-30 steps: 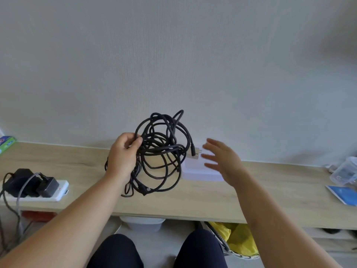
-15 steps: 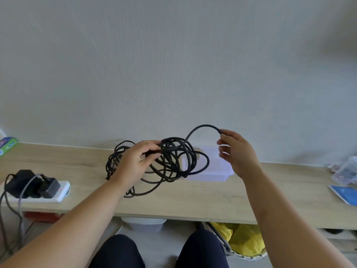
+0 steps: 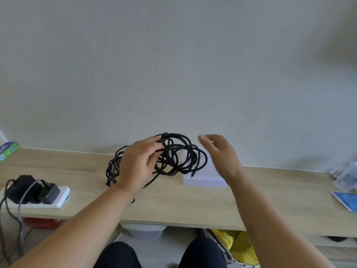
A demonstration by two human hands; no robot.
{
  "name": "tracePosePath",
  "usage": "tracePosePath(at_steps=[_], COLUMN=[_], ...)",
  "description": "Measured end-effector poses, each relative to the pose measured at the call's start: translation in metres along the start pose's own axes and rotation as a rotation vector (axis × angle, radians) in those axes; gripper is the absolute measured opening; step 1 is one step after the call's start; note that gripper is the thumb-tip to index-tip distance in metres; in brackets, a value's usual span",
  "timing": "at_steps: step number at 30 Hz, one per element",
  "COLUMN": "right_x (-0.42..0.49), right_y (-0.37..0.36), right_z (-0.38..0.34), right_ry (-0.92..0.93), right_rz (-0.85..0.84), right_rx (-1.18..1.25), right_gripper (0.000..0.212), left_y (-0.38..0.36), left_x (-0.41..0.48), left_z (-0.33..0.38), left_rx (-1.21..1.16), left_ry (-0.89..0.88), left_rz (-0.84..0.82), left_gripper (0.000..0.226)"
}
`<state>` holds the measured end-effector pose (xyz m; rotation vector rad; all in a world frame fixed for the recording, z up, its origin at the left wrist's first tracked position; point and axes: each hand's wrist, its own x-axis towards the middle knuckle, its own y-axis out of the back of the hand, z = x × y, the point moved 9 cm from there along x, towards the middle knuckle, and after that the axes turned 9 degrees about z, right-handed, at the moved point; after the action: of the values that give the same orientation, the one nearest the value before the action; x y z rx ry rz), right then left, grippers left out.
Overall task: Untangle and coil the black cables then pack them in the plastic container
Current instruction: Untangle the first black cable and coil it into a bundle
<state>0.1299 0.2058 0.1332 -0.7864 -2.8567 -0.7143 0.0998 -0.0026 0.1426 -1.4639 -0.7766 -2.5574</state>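
**Tangled cables beside the container**

The black cables (image 3: 173, 151) form one loose, tangled bundle, held in the left grip (image 3: 139, 163) near the desk's (image 3: 173, 206) back edge, with their left loops trailing onto it. The translucent plastic container (image 3: 204, 180) sits just behind them.

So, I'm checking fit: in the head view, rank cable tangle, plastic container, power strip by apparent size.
Largest: cable tangle.
Then power strip and plastic container, too alike to rank; the container is partly hidden behind the tangle and right hand.
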Motion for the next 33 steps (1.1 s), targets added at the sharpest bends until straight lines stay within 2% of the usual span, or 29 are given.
tracePosePath(at_steps=[2, 5, 6, 10, 12, 13, 15, 17, 18, 20, 23, 26, 30, 31, 32, 33], right_x=[-0.007, -0.004, -0.002, 0.003, 0.003, 0.003, 0.001, -0.002, -0.004, -0.004, -0.001, 0.002, 0.001, 0.000, 0.000, 0.000], right_y=[-0.013, -0.012, -0.009, -0.002, -0.006, -0.009, -0.014, -0.018, -0.020, -0.018, -0.010, -0.003, -0.004, -0.005, -0.006, -0.006], right_z=[-0.015, -0.018, -0.015, -0.007, -0.001, 0.001, 0.000, -0.007, -0.010, -0.013, -0.008, 0.008, 0.031, 0.032, 0.030, 0.027], right_ry=[0.082, 0.135, 0.107, 0.045, -0.017, -0.033, -0.004, 0.046, 0.061, 0.078, 0.027, -0.078, -0.219, -0.216, -0.188, -0.147], right_rz=[-0.067, -0.018, 0.002, 0.091, 0.107, 0.105, 0.098, 0.095, 0.094, 0.111, 0.131, 0.127, 0.089, 0.080, 0.081, 0.090], right_rx=[-0.096, -0.137, -0.098, -0.073, -0.046, -0.050, -0.107, -0.148, -0.156, -0.149, -0.080, 0.000, 0.085, 0.083, 0.065, 0.038], right_gripper=[0.030, 0.007, 0.002, 0.009, 0.010, 0.010, 0.011, 0.012, 0.013, 0.012, 0.009, 0.010, 0.011, 0.011, 0.010, 0.010], left_y=[-0.001, 0.000, 0.002, -0.008, -0.015, -0.018, -0.022, -0.029, -0.031, -0.031, -0.027, -0.027, -0.024, -0.024, -0.023, -0.023], left_x=[-0.001, -0.002, -0.002, -0.017, -0.023, -0.023, -0.016, -0.004, 0.002, 0.013, 0.015, 0.003, -0.008, -0.011, -0.014, -0.017], left_z=[-0.002, -0.005, -0.007, -0.022, -0.025, -0.023, -0.014, 0.005, 0.012, 0.019, 0.014, 0.002, -0.012, -0.013, -0.013, -0.012], left_rx=[-0.021, -0.099, -0.155, -0.424, -0.449, -0.397, -0.166, 0.062, 0.132, 0.145, -0.055, -0.327, -0.926, -0.975, -0.915, -0.775], left_ry=[0.035, 0.115, 0.181, 0.572, 0.660, 0.655, 0.496, 0.268, 0.218, 0.218, 0.323, 0.561, 0.843, 0.874, 0.869, 0.836], left_rz=[0.016, 0.022, 0.016, -0.066, -0.135, -0.192, -0.283, -0.331, -0.336, -0.299, -0.272, -0.307, -0.123, -0.135, -0.203, -0.321], left_gripper=[0.025, 0.012, 0.012, 0.018, 0.015, 0.013, 0.006, 0.022, 0.028, 0.027, 0.017, 0.021, 0.023, 0.017, 0.006, 0.008])
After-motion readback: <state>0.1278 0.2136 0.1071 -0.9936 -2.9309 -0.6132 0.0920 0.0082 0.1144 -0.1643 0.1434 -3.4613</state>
